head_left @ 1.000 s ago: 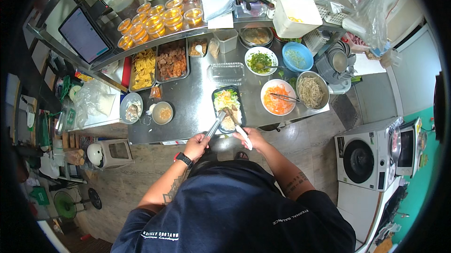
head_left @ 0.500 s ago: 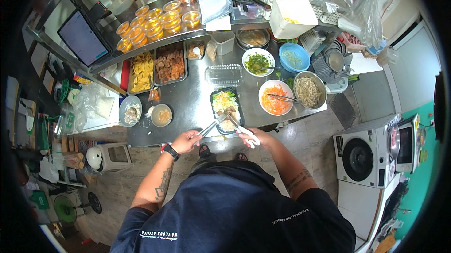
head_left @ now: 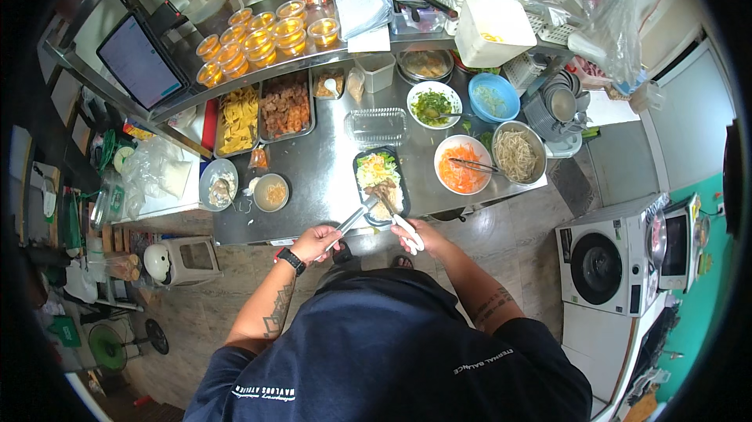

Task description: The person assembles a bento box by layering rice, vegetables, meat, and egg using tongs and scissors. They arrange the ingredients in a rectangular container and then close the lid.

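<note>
My left hand [head_left: 317,243] is closed around metal tongs [head_left: 350,221], which reach over a black takeaway tray [head_left: 405,187]. In my right hand [head_left: 428,237] are white-handled scissors [head_left: 410,237], their blades pointing into the same tray. Brown meat pieces [head_left: 381,187] lie where the tongs and scissors meet, partly covered by the tips. Shredded pale and green vegetables with some orange [head_left: 376,165] fill the tray's far end, and pale noodles or rice [head_left: 384,211] its near end. Just beyond lies a clear plastic lid [head_left: 376,126].
To the right stand a bowl of shredded carrot [head_left: 460,175] with tongs in it, a bean sprout bowl [head_left: 517,153] and a bowl of chopped greens [head_left: 433,105]. Meat [head_left: 287,109] fills a metal pan at the back left. A raised shelf [head_left: 329,52] holds several sauce cups [head_left: 258,46].
Both hands have shifted slightly, with tongs and scissors still at the meat in the tray. More brown meat shows on the food now. The whole view has moved a little.
</note>
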Tool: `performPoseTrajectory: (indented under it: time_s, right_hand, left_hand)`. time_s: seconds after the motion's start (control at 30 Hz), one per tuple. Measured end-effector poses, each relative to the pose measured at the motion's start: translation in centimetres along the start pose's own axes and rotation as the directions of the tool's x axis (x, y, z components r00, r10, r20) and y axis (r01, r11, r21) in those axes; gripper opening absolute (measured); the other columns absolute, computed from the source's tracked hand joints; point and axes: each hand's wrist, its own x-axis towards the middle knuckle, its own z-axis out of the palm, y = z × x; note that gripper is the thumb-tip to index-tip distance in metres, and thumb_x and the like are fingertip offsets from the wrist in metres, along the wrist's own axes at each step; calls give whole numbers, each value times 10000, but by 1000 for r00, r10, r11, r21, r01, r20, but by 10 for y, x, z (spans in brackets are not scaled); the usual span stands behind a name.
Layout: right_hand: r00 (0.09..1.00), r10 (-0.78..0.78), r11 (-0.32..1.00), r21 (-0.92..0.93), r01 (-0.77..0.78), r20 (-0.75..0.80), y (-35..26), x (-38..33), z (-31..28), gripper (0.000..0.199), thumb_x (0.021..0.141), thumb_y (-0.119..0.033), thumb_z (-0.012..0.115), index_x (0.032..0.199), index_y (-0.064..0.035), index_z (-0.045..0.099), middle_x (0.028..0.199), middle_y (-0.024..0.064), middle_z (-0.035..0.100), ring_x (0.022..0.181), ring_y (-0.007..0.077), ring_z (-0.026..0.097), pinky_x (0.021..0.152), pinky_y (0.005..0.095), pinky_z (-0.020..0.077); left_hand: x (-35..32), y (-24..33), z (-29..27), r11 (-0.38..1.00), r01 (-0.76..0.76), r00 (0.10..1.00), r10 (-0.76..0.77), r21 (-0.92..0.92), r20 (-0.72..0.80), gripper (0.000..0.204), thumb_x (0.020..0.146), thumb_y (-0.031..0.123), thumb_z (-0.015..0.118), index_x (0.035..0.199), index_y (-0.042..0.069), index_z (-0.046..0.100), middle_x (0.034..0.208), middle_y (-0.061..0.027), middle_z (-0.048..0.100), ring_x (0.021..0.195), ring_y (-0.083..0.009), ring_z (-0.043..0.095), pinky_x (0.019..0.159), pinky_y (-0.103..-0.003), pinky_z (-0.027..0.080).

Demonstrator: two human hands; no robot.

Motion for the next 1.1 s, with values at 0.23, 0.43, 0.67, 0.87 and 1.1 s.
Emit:
performPoseTrajectory:
  time_s: [0.23, 0.43, 0.67, 0.87, 1.1]
  right_hand:
    - [1000, 11, 977, -214, -16, -23, 5, 10, -18, 541, 863, -530, 793, 1163, -100, 661, 717, -47, 549, 551, 64, 516, 497, 223, 433]
    - [998, 46, 927, -371, -63, -53, -17, 12, -32, 525, 817, -547, 828, 1103, -115, 738, 684, -31, 599, 563, 77, 563, 514, 239, 470]
    - [996, 91, 952, -295, -80, 23, -4, 3, -37, 567, 899, -551, 746, 1174, -63, 657, 766, 1, 624, 570, 80, 578, 514, 245, 479]
    - [991, 19, 981, -194, 7, 129, 7, 2, -32, 639, 895, -550, 753, 1291, -69, 613, 809, -19, 600, 630, 67, 557, 548, 229, 474]
    - [993, 68, 903, -429, -19, 100, -15, -5, -37, 645, 869, -560, 774, 1281, -81, 640, 814, -27, 595, 677, 72, 552, 584, 241, 471]
  left_hand:
    - [9, 0, -17, 999, 2, 1000, -3, 49, 26, 205, 1042, 294, 615, 993, 108, 685, 765, 30, 656, 472, -47, 440, 420, -231, 337]
    - [22, 16, -42, 993, -4, 997, -4, 116, 72, 195, 1039, 272, 619, 1002, 95, 692, 753, 30, 649, 462, -45, 425, 414, -234, 306]
    - [20, 17, -37, 998, 5, 995, -12, 68, 102, 190, 1043, 268, 614, 1038, 97, 699, 763, 35, 650, 475, -43, 418, 423, -226, 305]
    - [13, 10, -29, 999, 36, 989, -39, 19, 139, 181, 1045, 264, 611, 1053, 107, 701, 776, 37, 658, 497, -39, 413, 437, -219, 303]
    - [20, 9, -40, 992, 40, 989, -56, 121, 134, 199, 1038, 298, 622, 1041, 113, 693, 764, 37, 651, 486, -46, 416, 431, -226, 312]
